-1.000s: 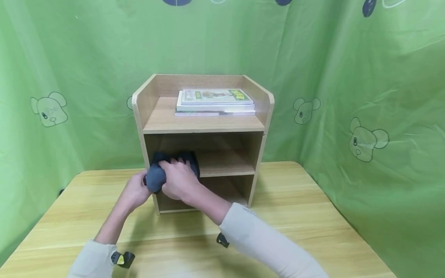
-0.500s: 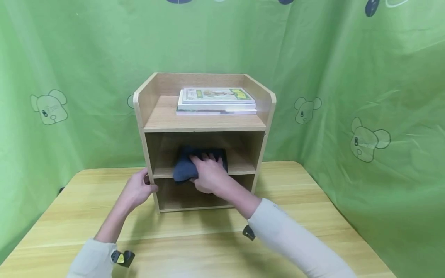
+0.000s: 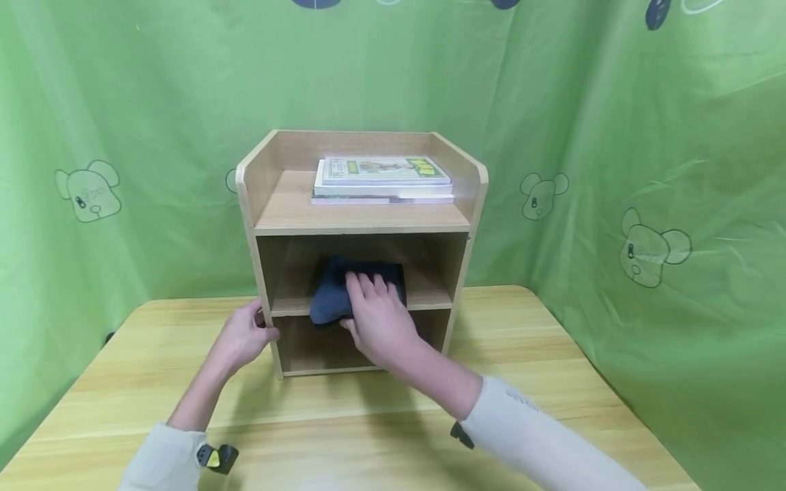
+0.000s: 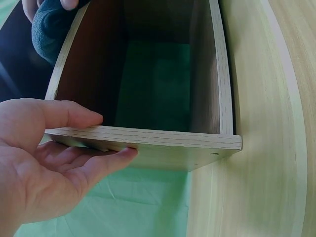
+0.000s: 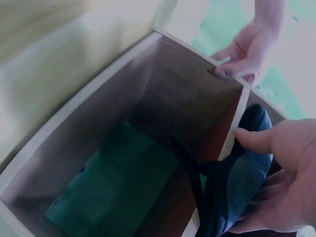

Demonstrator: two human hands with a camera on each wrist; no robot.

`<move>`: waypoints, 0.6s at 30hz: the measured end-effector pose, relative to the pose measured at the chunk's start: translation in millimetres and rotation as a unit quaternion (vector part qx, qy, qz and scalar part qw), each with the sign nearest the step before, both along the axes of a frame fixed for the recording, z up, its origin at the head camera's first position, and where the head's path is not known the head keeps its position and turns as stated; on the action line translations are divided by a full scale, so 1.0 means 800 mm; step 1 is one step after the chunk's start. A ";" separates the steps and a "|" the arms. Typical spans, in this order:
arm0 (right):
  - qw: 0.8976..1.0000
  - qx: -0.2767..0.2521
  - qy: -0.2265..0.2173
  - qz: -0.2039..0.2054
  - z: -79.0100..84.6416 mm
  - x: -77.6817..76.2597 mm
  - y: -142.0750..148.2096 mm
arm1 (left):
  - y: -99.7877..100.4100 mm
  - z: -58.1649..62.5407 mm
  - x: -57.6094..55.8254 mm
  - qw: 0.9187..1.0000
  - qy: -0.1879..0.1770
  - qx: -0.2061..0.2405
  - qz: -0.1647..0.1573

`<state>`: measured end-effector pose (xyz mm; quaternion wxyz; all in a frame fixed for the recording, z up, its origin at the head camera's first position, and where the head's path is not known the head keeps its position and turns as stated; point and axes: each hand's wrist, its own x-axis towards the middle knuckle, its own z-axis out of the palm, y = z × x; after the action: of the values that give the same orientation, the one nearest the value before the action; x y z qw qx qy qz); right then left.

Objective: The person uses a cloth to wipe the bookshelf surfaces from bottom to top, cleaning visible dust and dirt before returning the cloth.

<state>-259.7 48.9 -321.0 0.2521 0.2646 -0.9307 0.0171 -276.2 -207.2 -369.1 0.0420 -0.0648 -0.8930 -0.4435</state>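
My right hand [image 3: 383,324] holds a dark blue cloth [image 3: 331,300] on the middle shelf of a small wooden shelf unit [image 3: 362,219]. Its fingers lie on top of the cloth, and the thumb is at the shelf's front edge. In the right wrist view, the cloth [image 5: 239,180] hangs over that edge between thumb and fingers, with a loose fold below. My left hand [image 3: 242,335] grips the unit's left side panel [image 3: 258,266]. The left wrist view shows the left thumb inside the panel [image 4: 173,137] and the fingers outside.
Several stacked books [image 3: 382,181] lie on the unit's top shelf. The unit stands on a light wooden table [image 3: 522,382]. A green curtain [image 3: 184,102] with mouse-head drawings surrounds the table at the back and sides.
My right hand has moved right along the middle shelf with the cloth, from the left panel to about the centre. The left hand stays at the left panel, now uncovered by the cloth.
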 end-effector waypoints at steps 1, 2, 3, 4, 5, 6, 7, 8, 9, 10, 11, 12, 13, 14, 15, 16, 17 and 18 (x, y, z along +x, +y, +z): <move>1.000 0.003 0.007 0.005 -0.003 0.003 0.002 | 0.000 0.000 0.000 1.000 -0.001 0.001 0.000; 1.000 0.005 0.011 0.010 -0.006 0.005 0.003 | 0.001 0.000 0.000 1.000 -0.001 0.002 -0.001; 1.000 0.007 0.015 0.015 -0.008 0.006 0.005 | 0.001 0.000 0.000 1.000 -0.001 0.003 -0.001; 1.000 0.007 0.018 0.018 -0.011 0.006 0.005 | 0.001 0.001 0.000 1.000 -0.002 0.004 0.000; 1.000 0.005 0.019 0.020 -0.012 0.006 0.006 | 0.001 0.001 0.000 1.000 -0.002 0.005 0.000; 1.000 0.003 0.018 0.020 -0.014 0.004 0.007 | 0.001 0.001 0.000 1.000 -0.002 0.006 0.000; 1.000 0.001 0.017 0.019 -0.015 0.002 0.007 | 0.001 0.001 0.000 1.000 -0.001 0.007 0.000; 1.000 -0.002 0.014 0.019 -0.016 0.000 0.008 | 0.001 0.001 0.000 1.000 -0.001 0.008 -0.001; 1.000 -0.004 0.009 0.017 -0.016 -0.003 0.008 | 0.001 0.001 0.000 1.000 -0.002 0.008 -0.001; 1.000 -0.006 0.002 0.015 -0.016 -0.005 0.008 | 0.001 0.001 0.000 1.000 -0.002 0.008 0.000; 1.000 -0.008 -0.005 0.013 -0.016 -0.008 0.008 | 0.001 0.001 0.000 1.000 -0.002 0.008 0.001; 1.000 -0.009 -0.013 0.012 -0.016 -0.010 0.008 | 0.001 0.001 0.000 1.000 -0.002 0.006 0.002; 1.000 -0.011 -0.021 0.011 -0.016 -0.011 0.008 | 0.002 0.001 0.000 1.000 -0.002 0.004 0.002; 0.999 -0.012 -0.029 0.010 -0.016 -0.012 0.009 | 0.002 0.001 0.001 1.000 -0.001 0.003 0.002; 0.999 -0.015 -0.038 0.009 -0.015 -0.012 0.009 | 0.002 0.001 0.001 1.000 -0.001 0.002 0.003; 0.999 -0.022 -0.047 0.010 -0.014 -0.012 0.009 | 0.002 0.001 0.001 1.000 -0.001 0.002 0.003; 0.998 -0.029 -0.056 0.011 -0.013 -0.012 0.010 | 0.002 0.001 0.001 1.000 -0.001 0.002 0.003; 0.997 -0.037 -0.067 0.013 -0.011 -0.011 0.010 | 0.002 0.001 0.002 1.000 -0.002 0.002 0.002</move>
<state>-268.2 57.1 -329.4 0.1984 0.2656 -0.9406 0.0727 -275.0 -205.5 -368.3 0.0416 -0.0619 -0.8921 -0.4456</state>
